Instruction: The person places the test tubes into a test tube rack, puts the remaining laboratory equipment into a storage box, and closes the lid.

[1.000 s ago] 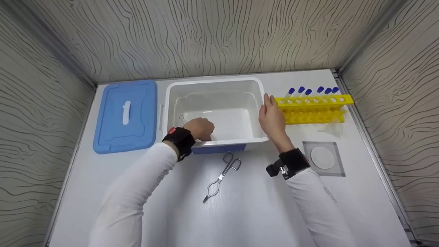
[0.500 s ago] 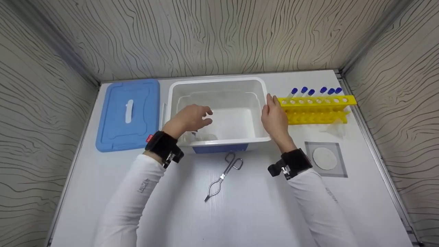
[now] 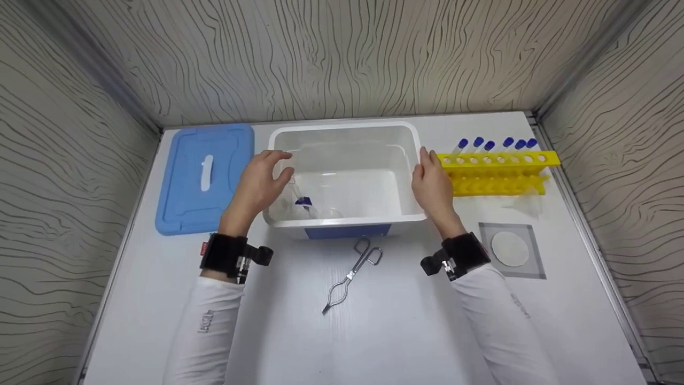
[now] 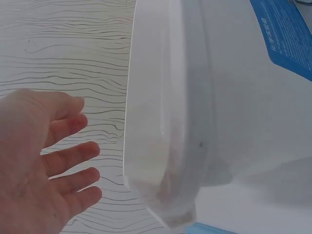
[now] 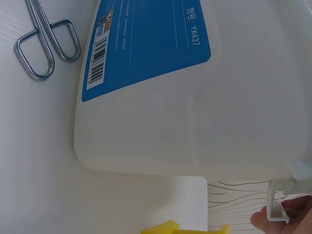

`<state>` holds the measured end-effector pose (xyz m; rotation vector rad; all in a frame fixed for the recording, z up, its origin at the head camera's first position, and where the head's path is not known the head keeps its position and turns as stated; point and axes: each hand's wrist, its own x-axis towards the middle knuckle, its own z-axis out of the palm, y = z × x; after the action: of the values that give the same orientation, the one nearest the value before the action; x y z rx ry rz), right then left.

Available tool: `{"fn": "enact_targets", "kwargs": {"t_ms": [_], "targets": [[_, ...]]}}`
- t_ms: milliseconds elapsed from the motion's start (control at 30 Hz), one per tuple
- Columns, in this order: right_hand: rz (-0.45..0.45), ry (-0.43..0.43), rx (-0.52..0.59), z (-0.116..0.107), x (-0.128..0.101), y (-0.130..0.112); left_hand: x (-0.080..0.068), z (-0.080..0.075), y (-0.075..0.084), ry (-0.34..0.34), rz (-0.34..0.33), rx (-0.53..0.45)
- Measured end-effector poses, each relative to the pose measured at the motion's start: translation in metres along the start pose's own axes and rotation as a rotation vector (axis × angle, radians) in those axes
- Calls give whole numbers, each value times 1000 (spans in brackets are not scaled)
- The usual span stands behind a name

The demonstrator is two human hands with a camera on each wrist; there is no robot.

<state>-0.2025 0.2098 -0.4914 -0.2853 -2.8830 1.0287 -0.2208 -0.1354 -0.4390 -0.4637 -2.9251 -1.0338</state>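
Left hand [image 3: 260, 181] has come up and out of the bin [image 3: 347, 140] since half a second ago, now level with its left rim; right hand [image 3: 432, 185] keeps its place at the right rim. Bin sits mid-table, toward the back wall, uncovered. Left fingers loosely spread, thumb apart, holding nothing; wrist view shows a gap between fingertips and bin. Right fingers lie fairly straight along the bin's side, touching, no clear grasp; fingertips show just by a white clip [image 5: 270, 200], contact uncertain.

Inside bin, near left corner: clear glassware [image 3: 302, 212] with a dark-blue part, outlines hard to read. Blue label [image 3: 347, 231] on the near face. Metal tongs [image 3: 350, 275] lie on the table [image 3: 299, 321] just in front, loops toward the bin.

Left of bin: blue lid [image 3: 184, 187], flat, white handle [image 3: 206, 172] up. Right: yellow rack [image 3: 494, 188], six blue-capped tubes [image 3: 463, 143] tilted at its far side. Clear object [image 3: 528, 203] near the rack's right end, shape indistinct. Nearer: white disc [image 3: 510, 249] on a grey square [image 3: 536, 270].
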Motion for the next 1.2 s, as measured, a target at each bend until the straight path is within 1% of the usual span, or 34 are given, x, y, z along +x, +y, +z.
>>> {"fn": "enact_targets", "kwargs": {"t_ms": [133,233,400,500,633,767,900,1000,1100,1200], "targets": [[-4,5,0,0,1,0,-7,2,-9,87,-101,-80],[-6,5,3,0,1,0,-13,6,-16,157,-172,-134],[-19,5,12,0,1,0,-20,16,-24,249,-260,-195],[-23,5,12,0,1,-1,-21,25,-27,288,-295,-214],[-23,7,10,0,0,-1,-20,40,-32,295,-311,-206],[-28,8,10,1,0,0,-20,50,-36,281,-306,-210],[-31,10,24,1,0,3,-21,54,-37,288,-299,-267],[-21,-2,54,1,0,5,-20,55,-38,290,-309,-296],[-3,-21,92,2,1,7,-19,55,-37,283,-314,-291],[16,-40,155,2,2,9,-18,54,-37,280,-319,-284]]}}
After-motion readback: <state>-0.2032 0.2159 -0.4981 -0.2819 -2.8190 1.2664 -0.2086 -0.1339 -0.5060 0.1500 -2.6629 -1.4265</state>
